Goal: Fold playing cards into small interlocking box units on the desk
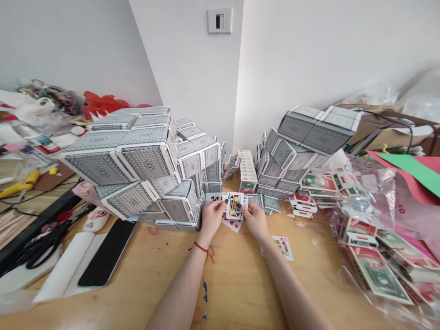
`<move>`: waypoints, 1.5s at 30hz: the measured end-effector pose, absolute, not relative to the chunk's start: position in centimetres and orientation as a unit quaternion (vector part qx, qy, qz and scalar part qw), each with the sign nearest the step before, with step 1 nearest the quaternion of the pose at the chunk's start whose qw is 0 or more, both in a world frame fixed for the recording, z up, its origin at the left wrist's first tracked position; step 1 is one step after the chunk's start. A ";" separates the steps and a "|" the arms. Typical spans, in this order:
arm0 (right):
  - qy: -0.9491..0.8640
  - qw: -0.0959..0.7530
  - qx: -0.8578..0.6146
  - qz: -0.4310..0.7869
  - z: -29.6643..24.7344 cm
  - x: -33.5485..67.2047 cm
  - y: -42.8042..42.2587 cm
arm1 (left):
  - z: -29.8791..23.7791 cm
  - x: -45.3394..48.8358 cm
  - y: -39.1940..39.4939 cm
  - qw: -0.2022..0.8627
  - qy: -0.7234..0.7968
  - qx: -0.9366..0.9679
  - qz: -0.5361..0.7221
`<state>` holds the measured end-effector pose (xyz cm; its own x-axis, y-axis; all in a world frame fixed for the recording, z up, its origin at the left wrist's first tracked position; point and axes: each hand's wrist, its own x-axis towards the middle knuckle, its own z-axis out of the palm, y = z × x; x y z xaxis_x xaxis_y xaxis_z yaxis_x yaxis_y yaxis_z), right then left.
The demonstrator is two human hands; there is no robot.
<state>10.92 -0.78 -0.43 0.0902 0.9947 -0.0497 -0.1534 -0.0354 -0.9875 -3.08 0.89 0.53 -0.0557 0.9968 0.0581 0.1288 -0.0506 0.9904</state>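
Observation:
Between my two hands is a face-up playing card (234, 206), a jack of clubs by its look. My left hand (212, 219) pinches its left edge, and my right hand (255, 220) pinches the right edge. More cards lie under and behind it, among them a card with red hearts (234, 225). Left of my hands rises a tall stack of blocks folded from grey-backed cards (147, 160); a similar stack (292, 151) stands on the right. Beyond my hands is a narrow row of upright card pieces (246, 167). Two face-up cards (282, 247) rest near my right forearm.
On the left are a black phone (107, 252), black scissors (44, 247), a white paper roll (65, 266) and a yellow glue gun (20, 184). Green and red card boxes (381, 275) in clear plastic fill the right side. The wall stands close behind the stacks.

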 end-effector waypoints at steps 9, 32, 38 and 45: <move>-0.432 0.542 -0.501 0.518 -0.6 11.1 -0.7 | 0.2 -3.2 0.9 0.441 0.525 0.532 0.496; -0.423 0.558 -0.512 0.498 -0.4 11.7 -1.0 | 1.2 -3.4 0.8 0.751 0.334 0.355 0.446; -0.446 0.549 -0.523 0.476 -0.6 11.8 -1.0 | 0.8 -3.3 1.0 0.737 0.351 0.368 0.446; -0.450 0.548 -0.524 0.471 -0.7 11.9 -1.0 | 1.0 -2.6 0.7 0.691 0.397 0.385 0.466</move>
